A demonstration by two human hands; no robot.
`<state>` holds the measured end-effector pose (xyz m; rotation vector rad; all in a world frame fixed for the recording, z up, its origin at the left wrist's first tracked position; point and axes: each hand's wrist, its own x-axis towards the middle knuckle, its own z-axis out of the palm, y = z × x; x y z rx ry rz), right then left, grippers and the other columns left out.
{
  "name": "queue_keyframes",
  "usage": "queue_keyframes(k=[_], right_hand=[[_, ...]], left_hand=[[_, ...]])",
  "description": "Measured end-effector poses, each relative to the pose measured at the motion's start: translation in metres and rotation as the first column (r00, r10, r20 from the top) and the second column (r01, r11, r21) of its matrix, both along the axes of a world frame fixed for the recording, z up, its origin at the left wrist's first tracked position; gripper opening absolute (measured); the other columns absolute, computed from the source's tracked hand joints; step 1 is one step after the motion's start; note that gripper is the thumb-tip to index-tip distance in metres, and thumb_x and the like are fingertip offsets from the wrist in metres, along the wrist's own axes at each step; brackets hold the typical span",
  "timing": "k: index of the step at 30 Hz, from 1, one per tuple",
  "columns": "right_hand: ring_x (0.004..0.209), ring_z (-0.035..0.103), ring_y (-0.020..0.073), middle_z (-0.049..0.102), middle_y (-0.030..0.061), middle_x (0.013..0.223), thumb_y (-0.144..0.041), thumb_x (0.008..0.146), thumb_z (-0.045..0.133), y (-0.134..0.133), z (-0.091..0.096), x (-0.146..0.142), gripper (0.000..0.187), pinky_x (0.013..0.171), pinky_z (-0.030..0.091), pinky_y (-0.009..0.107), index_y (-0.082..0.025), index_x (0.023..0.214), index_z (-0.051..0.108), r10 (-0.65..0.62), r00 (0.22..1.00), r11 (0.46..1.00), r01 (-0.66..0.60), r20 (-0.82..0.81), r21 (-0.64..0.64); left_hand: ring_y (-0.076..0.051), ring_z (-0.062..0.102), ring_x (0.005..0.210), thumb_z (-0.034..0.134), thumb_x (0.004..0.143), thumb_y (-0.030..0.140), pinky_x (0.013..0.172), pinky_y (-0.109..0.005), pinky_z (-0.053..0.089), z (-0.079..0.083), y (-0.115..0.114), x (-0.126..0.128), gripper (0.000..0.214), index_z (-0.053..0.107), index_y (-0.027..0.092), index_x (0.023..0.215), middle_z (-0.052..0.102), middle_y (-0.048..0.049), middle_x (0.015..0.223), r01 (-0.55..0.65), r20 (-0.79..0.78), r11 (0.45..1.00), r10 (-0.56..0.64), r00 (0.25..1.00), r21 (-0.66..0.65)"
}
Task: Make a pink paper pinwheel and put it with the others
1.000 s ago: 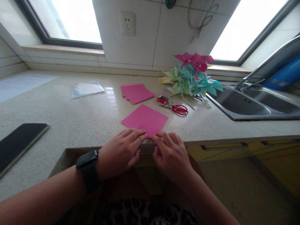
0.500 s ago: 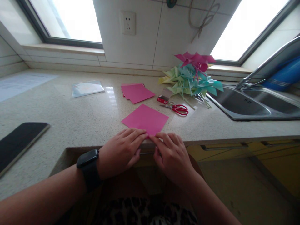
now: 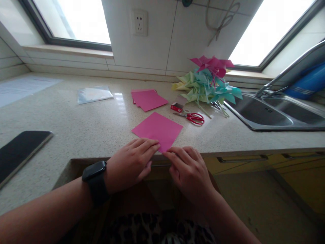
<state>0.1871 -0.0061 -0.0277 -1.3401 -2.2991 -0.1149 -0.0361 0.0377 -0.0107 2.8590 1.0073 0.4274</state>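
Note:
A square pink paper sheet [image 3: 157, 128] lies on the speckled countertop [image 3: 88, 128], its near corner at the front edge. My left hand [image 3: 132, 162], with a black watch on the wrist, rests its fingers close together on that corner, thumb under the counter edge. My right hand [image 3: 189, 169] meets it from the right. Its curled fingertips pinch the corner's tip.
Behind the sheet are a stack of pink sheets [image 3: 147, 99], a small red box [image 3: 177, 107] and red scissors [image 3: 193, 118]. A pile of folded paper pinwheels [image 3: 208, 84] stands by the steel sink [image 3: 274, 113]. A dark tablet [image 3: 20, 152] and a clear sleeve [image 3: 93, 95] lie to the left.
My right hand has drawn back slightly toward me, and its fingertips now sit at the very tip of the corner. My left hand and the sheet have hardly moved.

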Motion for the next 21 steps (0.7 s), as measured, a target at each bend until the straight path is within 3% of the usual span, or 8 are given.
queue_keyframes(k=[21], right_hand=[[0.101,0.053,0.0264,0.069,0.0034,0.119,-0.008,0.086,0.06,0.0021,-0.0059,-0.0031,0.045,0.093,0.044,0.045,-0.021,0.128,0.065,-0.049,0.999,0.998,0.048,0.018,0.049]], left_hand=[[-0.028,0.052,0.127,0.057,0.088,0.015,0.11,-0.047,0.044,-0.0011,0.0007,-0.0003,0.051,0.051,0.013,0.139,0.057,-0.0122,0.141,0.009,0.013,1.0,-0.009,1.0,0.005]])
